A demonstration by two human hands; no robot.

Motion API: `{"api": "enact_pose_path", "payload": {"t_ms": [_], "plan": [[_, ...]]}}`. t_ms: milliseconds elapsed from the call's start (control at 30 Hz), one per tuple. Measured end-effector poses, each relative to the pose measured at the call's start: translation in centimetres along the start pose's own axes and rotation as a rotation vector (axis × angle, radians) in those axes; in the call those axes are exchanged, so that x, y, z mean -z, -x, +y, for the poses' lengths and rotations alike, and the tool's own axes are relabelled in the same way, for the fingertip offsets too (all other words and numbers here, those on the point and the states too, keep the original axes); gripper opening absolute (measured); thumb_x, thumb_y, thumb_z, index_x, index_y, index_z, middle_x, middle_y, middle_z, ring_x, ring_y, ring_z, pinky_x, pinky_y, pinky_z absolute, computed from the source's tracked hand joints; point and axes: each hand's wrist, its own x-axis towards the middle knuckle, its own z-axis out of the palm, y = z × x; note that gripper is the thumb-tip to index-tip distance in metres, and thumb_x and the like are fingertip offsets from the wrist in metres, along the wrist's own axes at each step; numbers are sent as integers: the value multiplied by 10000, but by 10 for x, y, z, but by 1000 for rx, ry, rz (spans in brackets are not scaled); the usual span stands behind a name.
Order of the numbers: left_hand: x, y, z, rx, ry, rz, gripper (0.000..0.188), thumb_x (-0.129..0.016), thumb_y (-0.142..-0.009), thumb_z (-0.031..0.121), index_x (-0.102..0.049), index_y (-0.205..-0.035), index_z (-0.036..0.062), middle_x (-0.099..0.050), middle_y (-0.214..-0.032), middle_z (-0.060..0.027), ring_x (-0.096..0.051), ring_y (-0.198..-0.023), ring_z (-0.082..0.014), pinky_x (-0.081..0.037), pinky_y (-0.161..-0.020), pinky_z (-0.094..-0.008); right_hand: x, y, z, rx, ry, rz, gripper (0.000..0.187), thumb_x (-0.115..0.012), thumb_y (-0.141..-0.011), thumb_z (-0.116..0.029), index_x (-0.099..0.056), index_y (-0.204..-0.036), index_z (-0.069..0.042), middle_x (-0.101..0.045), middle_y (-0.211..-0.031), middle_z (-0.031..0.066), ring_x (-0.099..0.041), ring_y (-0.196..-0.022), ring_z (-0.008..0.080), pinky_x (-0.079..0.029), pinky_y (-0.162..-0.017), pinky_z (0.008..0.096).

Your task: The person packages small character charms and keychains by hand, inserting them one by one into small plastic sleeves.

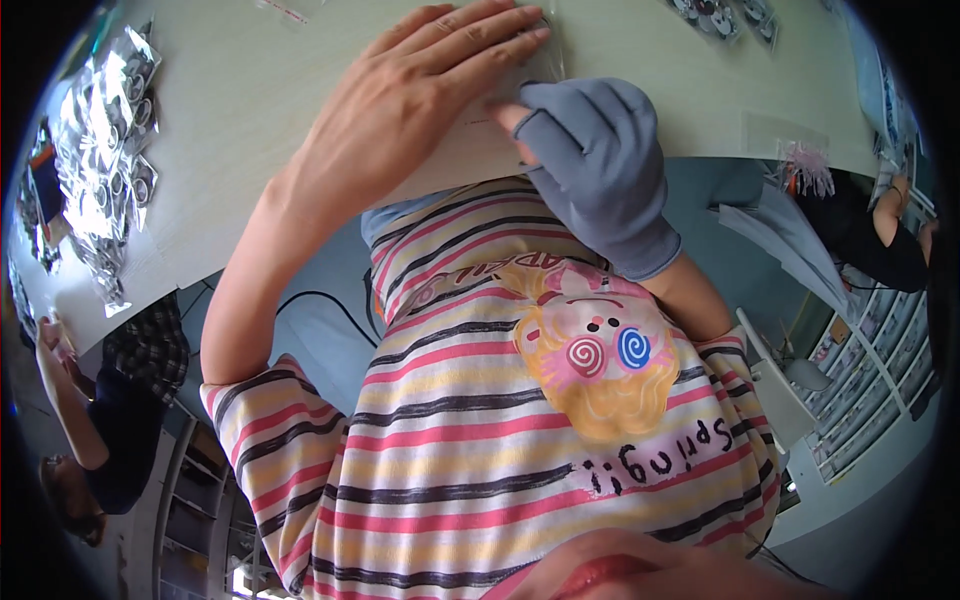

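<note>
My left hand [425,85] is bare and lies flat, palm down, with its fingers stretched out to the right. Under and beside it on the pale table is a clear plastic bag [553,58], mostly covered by the fingers. A grey glove with the thumb bare covers my right hand [595,150]. Its fingers are curled, and the thumb presses at the near edge of the clear bag, close to the left fingertips. What the bag holds, if anything, is hidden.
Many clear packets with dark ring-shaped items [115,150] lie at the table's left. More packets [708,18] sit at the far right. A bag with a pink tasselled thing [806,165] lies by the right edge. Other people [130,400] work at both sides.
</note>
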Motion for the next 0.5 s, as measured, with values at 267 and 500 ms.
{"api": "enact_pose_path", "payload": {"t_ms": [267, 500], "plan": [[-3, -7, 8, 27, -57, -73, 575, -416, -1047, 301, -324, -1567, 72, -353, -1609, -121, -307, -1503, -270, -185, -1236, -485, -4, -6, -13, -209, -113, -4, 174, -751, -835, -219, -647, -952, -143, -586, -852, 25, -585, -840, 241, -427, -811, 393], [-21, -8, 7, -46, -240, 161, 546, -519, -950, 128, -473, -1494, 139, -473, -1535, -56, -400, -1454, -230, -263, -1210, -445, -4, -6, 0, -184, -219, -8, 200, -746, -805, -230, -618, -918, -126, -575, -858, 24, -581, -832, 237, -430, -770, 398]]}}
